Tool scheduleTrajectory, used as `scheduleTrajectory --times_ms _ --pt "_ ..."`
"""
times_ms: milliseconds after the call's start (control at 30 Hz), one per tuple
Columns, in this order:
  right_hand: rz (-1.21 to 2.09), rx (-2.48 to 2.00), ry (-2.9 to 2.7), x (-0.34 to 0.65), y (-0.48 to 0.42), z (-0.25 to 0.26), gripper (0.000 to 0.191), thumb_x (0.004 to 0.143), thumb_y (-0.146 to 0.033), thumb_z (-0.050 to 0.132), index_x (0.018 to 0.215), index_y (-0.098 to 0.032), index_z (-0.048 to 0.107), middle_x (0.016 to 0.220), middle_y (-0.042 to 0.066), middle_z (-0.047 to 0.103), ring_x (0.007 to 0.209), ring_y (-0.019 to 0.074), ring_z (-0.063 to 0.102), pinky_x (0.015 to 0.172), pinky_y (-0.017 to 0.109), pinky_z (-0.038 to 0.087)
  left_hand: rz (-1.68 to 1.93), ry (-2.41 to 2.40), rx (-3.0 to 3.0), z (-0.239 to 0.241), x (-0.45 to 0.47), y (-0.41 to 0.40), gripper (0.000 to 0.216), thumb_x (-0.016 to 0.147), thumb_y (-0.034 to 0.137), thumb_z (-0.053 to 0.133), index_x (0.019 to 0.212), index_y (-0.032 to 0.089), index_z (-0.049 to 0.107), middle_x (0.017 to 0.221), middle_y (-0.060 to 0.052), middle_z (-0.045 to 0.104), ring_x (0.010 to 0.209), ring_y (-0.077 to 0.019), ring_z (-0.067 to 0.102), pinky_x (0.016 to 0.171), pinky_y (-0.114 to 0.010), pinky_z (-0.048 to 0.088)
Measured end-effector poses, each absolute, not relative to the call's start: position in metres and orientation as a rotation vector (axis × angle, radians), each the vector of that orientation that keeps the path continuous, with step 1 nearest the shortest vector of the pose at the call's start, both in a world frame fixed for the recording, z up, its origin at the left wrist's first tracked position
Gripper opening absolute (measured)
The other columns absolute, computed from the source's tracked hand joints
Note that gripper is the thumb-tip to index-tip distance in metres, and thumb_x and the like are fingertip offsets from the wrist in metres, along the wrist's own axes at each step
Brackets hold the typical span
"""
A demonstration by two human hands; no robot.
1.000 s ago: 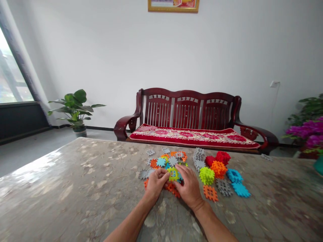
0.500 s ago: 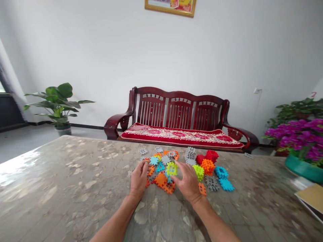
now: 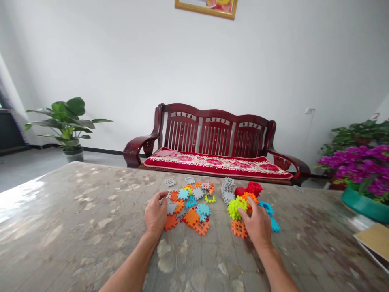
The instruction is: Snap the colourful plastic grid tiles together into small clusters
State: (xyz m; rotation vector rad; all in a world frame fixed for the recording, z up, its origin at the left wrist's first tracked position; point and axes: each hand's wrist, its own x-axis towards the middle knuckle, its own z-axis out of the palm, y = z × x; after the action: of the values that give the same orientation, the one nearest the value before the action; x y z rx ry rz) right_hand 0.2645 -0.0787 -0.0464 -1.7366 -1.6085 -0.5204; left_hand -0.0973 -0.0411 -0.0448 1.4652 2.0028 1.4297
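Observation:
My right hand (image 3: 259,223) is at the lime green interlocking tiles (image 3: 234,209), thumb and fingers closed on the right edge of the upper tile. Just behind its fingertips is an orange stack (image 3: 249,198). An orange lattice tile (image 3: 239,229) lies in front of the green ones. On the left, my left hand (image 3: 156,213) rests beside a loose spread of tiles, fingers loosely curved and holding nothing visible. Nearest to it are a grey tile (image 3: 172,208) and an orange tile (image 3: 171,222). A light blue tile (image 3: 203,211) and a lime green frame (image 3: 210,198) lie farther right.
Grey tiles (image 3: 227,190), red tiles (image 3: 253,188) and blue tiles (image 3: 266,208) stand in colour groups around the right hand. A patterned cover lies on the table (image 3: 91,227). Purple flowers (image 3: 358,162) in a teal pot are at the right, a wooden bench (image 3: 212,129) beyond.
My right hand has moved right, carrying a lime green tile from the loose spread to the green stack. My left hand has shifted slightly left, away from the tiles.

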Motion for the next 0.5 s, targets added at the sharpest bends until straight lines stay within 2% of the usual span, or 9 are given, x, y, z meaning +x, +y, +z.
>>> scheduleTrajectory --times_ms 300,500 --pt "-0.582 -1.706 -1.69 0.257 -0.079 -0.042 0.04 0.089 -0.04 0.05 0.118 -0.016 0.061 0.106 0.012 0.07 0.095 0.0274 0.058 0.082 0.039 0.042 1.319 2.056 1.507 -0.04 -0.097 -0.043 0.029 0.084 0.027 0.045 0.103 0.025 0.067 0.107 -0.004 0.072 0.102 -0.0232 0.064 0.089 -0.034 0.048" --pt "-0.587 -1.483 -1.734 0.244 -0.085 -0.037 0.028 0.091 -0.034 0.051 0.109 -0.019 0.066 0.11 0.009 0.07 0.099 0.0243 0.058 0.088 0.038 0.041 1.241 2.078 1.578 -0.035 -0.092 -0.046 0.029 0.084 0.025 0.045 0.102 0.025 0.068 0.108 -0.005 0.072 0.103 -0.0232 0.064 0.091 -0.034 0.047"
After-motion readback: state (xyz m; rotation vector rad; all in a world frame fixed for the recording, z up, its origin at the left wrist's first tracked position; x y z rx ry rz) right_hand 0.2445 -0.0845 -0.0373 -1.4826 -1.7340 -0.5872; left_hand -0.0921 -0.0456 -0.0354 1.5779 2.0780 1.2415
